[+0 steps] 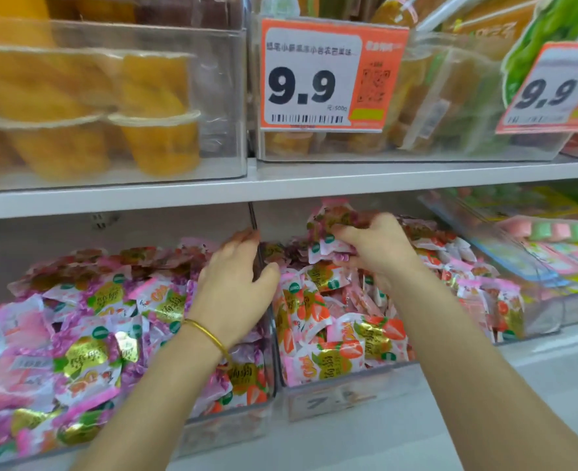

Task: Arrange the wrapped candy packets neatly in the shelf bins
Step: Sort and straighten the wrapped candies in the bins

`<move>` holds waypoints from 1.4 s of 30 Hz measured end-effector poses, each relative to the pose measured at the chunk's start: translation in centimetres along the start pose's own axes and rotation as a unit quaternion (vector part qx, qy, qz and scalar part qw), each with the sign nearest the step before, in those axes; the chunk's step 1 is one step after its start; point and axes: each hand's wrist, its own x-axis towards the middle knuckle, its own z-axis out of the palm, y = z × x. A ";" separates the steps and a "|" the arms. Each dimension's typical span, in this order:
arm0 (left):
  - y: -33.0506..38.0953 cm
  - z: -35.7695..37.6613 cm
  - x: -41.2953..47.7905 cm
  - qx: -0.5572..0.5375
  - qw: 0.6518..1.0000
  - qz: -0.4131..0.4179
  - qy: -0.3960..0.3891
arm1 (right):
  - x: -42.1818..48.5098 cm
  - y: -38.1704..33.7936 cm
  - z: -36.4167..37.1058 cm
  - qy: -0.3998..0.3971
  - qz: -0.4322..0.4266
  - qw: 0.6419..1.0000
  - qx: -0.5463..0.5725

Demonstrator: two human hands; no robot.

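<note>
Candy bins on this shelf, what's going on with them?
A person is tidying wrapped candy in two clear bins under a shelf. The left hand holds the divider between the bins, thumb on one side, fingers on the other. The right hand grips a bunch of packets raised over the back of the right bin. Both bins are heaped full, the left bin mostly with purple wrappers, the right with orange ones.

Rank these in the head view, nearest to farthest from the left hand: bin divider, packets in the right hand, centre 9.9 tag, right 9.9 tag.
1. bin divider: between thumb and fingers of the left hand.
2. candy packets: just right, gripped by the right hand.
3. centre 9.9 tag: on the upper shelf, above.
4. right 9.9 tag: upper shelf, far right.
</note>
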 end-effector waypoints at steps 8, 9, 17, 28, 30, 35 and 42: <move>-0.5 0.4 0.2 0.006 1.000 0.023 0.013 | 4.1 -2.6 6.3 -0.059 -0.002 0.970 -0.234; -0.5 0.4 0.2 0.005 1.000 0.024 0.014 | 4.2 -2.7 6.9 -0.076 0.006 0.961 -0.265; -0.6 0.4 0.2 -0.008 0.999 0.037 0.008 | 5.5 -2.2 5.5 -0.057 -0.006 0.929 -0.366; -0.7 0.5 0.1 -0.010 0.999 0.041 0.012 | 4.4 -1.2 3.9 -0.079 -0.082 0.844 -0.525; -0.8 0.4 0.1 -0.017 0.999 0.043 0.006 | 3.7 -0.9 4.2 -0.148 -0.109 0.818 -0.546; -1.7 -1.3 -0.4 -0.068 0.995 0.024 0.064 | 2.8 -0.2 5.2 -0.217 -0.141 0.772 -0.581; -4.9 -4.5 -2.7 0.025 0.994 0.023 0.106 | -2.1 -1.8 2.7 -0.084 -0.209 0.897 -0.379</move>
